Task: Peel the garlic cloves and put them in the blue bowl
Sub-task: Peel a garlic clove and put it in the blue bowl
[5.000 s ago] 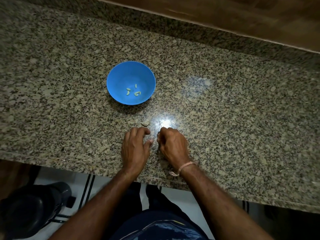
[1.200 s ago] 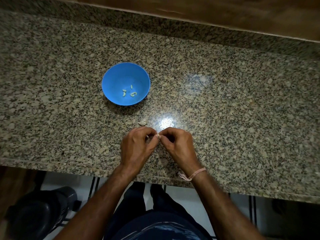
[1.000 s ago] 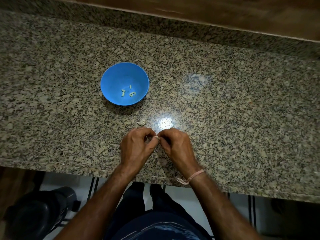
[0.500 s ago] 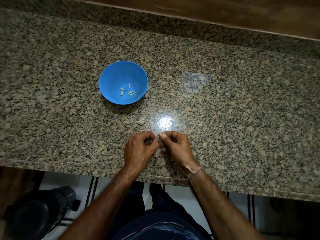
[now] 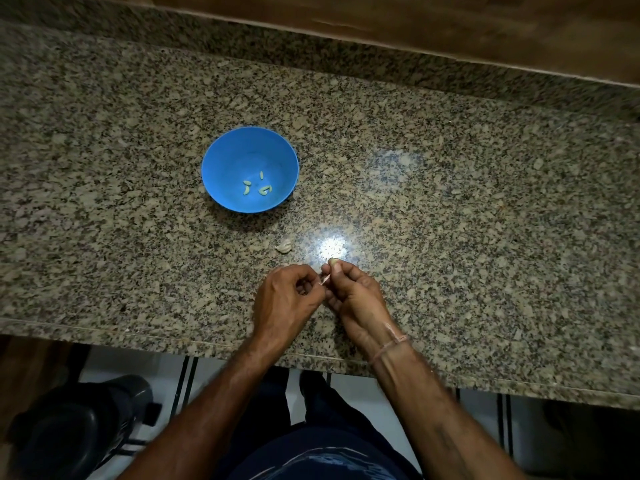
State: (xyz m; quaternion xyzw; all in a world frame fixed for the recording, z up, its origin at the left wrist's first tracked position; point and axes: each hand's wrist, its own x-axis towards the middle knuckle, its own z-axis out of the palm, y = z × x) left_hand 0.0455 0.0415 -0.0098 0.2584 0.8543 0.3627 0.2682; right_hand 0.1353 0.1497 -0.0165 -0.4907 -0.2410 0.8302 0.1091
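Grip of right hand is pinching small pale garlic clove; grip of left hand is pinching its thin skin, both working just inside front edge of speckled granite surface. Round blue plastic bowl, holding peeled cloves, is sitting well apart beyond; pale garlic scrap is lying between.

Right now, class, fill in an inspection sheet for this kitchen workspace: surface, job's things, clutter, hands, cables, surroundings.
Surface: speckled granite counter, glare spot near the hands.
Job's things: blue bowl upright, a few peeled cloves inside; garlic clove being peeled.
Clutter: pale garlic piece between bowl and hands.
Hands: right hand, fingers pinching the garlic clove; left hand pinches its loose skin.
Cables: nothing seen.
Surroundings: wooden panel behind counter; dark object on floor.
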